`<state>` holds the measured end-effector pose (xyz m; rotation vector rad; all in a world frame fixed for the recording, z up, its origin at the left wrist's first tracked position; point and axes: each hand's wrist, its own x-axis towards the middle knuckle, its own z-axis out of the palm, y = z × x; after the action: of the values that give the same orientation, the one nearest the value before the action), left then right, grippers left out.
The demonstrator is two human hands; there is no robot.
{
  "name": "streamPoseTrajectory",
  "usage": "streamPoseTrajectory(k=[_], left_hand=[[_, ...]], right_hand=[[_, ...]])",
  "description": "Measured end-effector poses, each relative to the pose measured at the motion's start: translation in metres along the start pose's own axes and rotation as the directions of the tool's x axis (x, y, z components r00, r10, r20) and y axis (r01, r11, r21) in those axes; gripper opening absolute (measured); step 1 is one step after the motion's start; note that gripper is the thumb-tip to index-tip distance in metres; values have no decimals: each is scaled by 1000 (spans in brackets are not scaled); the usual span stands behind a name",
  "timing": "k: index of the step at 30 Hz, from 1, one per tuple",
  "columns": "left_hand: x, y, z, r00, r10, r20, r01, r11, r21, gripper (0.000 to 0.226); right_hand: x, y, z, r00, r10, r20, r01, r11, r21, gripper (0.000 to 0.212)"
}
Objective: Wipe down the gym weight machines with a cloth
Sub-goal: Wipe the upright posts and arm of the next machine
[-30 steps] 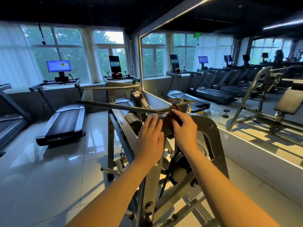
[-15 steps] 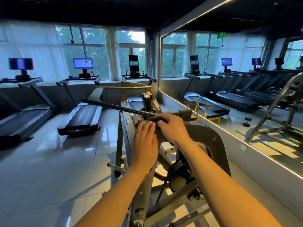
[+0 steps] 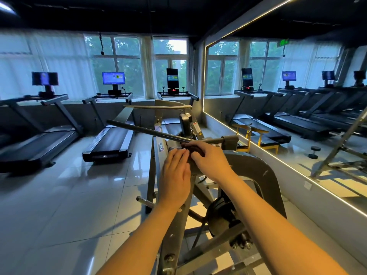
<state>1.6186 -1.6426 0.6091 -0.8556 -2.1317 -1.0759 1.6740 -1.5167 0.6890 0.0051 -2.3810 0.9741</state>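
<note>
Grey-painted steel formed the plate-loaded weight machine in front of the person, and a dark, bunched cloth sat on its top beam, just below the long dark metal bar. Their right hand curled over the cloth, gripping it. The left hand lay flat beside it, fingers straight on the frame. To my eye, the wipe would go best with firm pressure along the beam, the left hand steadying and the cloth wrapped round the edges.

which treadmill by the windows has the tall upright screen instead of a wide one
The rightmost treadmill, beside the mirror: its screen stands tall and narrow, while the middle screen and the left screen are wide.
</note>
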Motion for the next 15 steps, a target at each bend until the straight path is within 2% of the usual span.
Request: streamPoseTrajectory(k=[4,6,9,11,13,15], left_hand=[[0,-2,-3,999,34,0,-34,999,9,46],[0,-5,-1,1000,21,4,-20,1000,-14,46],[0,-8,-3,1000,-4,24,6,998,-70,45],[0,-8,-8,999,-4,53,8,997,-80,46],[-1,-9,-13,996,28,85,-22,998,-65,45],[-3,-10,-13,996,46,82,-42,997,-57,45]], right_hand=[[2,18,-12,967,182,-177,-198,977,-80,26],[3,12,-6,971,176,-162,-186,981,-51,25],[1,-10,10,997,71,-18,-69,992,103,28],[-3,-13,10,1000,14,19,-16,993,119,32],[-8,-2,2,1000,25,-5,-25,998,63,34],[-9,13,-7,989,101,-111,-103,995,-11,33]])
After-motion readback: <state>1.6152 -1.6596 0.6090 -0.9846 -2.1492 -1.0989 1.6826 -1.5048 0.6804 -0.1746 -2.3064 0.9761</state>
